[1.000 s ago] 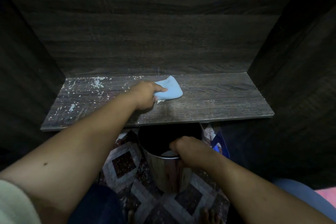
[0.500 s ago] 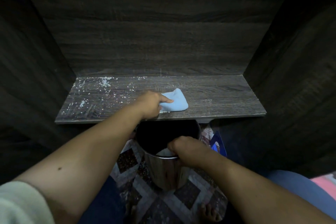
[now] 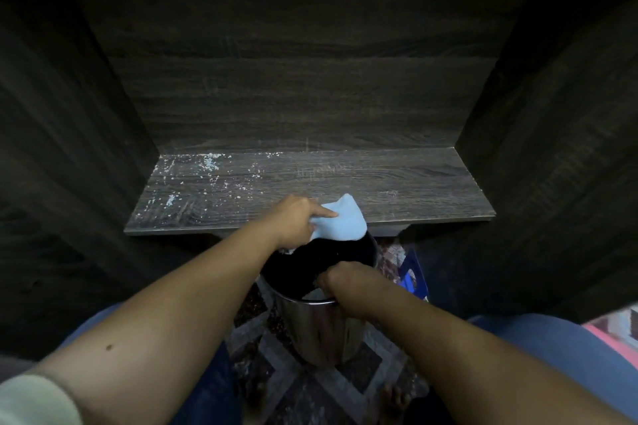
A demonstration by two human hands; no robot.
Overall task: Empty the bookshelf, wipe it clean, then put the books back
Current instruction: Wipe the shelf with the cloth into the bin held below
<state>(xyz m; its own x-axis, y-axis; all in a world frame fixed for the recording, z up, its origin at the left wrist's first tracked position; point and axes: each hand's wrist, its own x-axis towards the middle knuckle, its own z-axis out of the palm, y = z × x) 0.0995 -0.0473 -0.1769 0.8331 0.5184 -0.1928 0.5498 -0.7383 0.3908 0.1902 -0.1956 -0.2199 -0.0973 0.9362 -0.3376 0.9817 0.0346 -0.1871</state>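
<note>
The dark wooden shelf board (image 3: 397,186) holds no books; white dust specks cover its left part. My left hand (image 3: 293,221) grips a light blue cloth (image 3: 341,222) at the shelf's front edge, with the cloth hanging partly over the edge above a shiny metal bin (image 3: 321,331). My right hand (image 3: 348,283) grips the bin's near rim and holds it just below the shelf front.
Dark wooden side walls (image 3: 552,148) and a back panel (image 3: 303,86) enclose the shelf. A patterned floor (image 3: 303,386) lies under the bin. A blue object (image 3: 412,272) stands on the floor to the right of the bin. My knees flank the bin.
My left hand has dragged the cloth from the middle of the shelf forward to its front edge, over the bin. My right hand stays on the bin's rim.
</note>
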